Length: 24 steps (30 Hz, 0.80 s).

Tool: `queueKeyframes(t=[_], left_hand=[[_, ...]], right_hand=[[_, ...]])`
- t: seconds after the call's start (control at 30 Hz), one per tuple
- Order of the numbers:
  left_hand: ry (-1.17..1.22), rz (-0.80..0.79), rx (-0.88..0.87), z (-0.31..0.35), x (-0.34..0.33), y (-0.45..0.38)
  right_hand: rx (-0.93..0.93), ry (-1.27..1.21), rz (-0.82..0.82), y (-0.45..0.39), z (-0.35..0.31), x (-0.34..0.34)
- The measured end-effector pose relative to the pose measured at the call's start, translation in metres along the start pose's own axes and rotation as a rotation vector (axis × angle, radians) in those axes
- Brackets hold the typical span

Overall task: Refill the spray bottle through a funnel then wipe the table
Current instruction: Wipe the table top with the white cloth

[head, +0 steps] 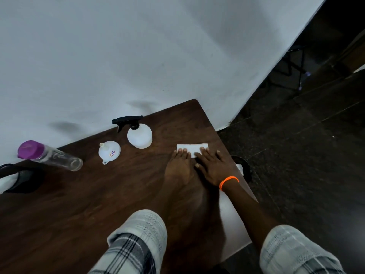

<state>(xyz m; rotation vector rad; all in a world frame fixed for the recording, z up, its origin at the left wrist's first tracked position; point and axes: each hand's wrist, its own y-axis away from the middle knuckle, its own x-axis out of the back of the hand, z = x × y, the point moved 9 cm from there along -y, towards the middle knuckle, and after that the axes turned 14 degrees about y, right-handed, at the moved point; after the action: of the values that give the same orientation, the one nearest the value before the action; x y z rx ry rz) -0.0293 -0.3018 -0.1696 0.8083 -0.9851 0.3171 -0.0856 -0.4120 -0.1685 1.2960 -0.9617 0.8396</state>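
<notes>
A white spray bottle (139, 136) with a black trigger head stands at the far edge of the dark wooden table (79, 204). To its left a white funnel (109, 151) rests upside down, spout up. A clear water bottle (50, 156) with a purple cap lies further left. A folded white tissue (192, 148) lies flat near the table's right side. My left hand (180, 165) and my right hand (214, 166) both lie flat, fingers spread, with fingertips pressing on the tissue's near edge. An orange band circles my right wrist.
A dark bin (244, 169) with something white in it stands on the floor just past the table's right edge. A black object (17, 178) holding white material sits at the left edge. A white wall runs behind the table, and dark floor lies to the right.
</notes>
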Motion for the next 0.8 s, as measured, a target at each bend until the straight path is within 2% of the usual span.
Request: queueKeyframes(t=[0.23,0.4,0.67,0.8], left_hand=[[-0.048,-0.033,-0.128,0.049,-0.041,0.047],[-0.055,-0.045,-0.262,0.067,-0.056,0.091],[-0.017,-0.043,-0.389,0.043,-0.087,0.164],[-0.032,-0.05,-0.42,0.013,-0.101,0.197]], right_hand=[[-0.168,-0.082,0.023,0.09,0.002,-0.048],[-0.3,-0.112,0.018,0.151,-0.023,-0.073],[-0.465,-0.168,0.052,0.218,-0.108,-0.095],[-0.482,-0.163,0.032,0.235,-0.161,-0.101]])
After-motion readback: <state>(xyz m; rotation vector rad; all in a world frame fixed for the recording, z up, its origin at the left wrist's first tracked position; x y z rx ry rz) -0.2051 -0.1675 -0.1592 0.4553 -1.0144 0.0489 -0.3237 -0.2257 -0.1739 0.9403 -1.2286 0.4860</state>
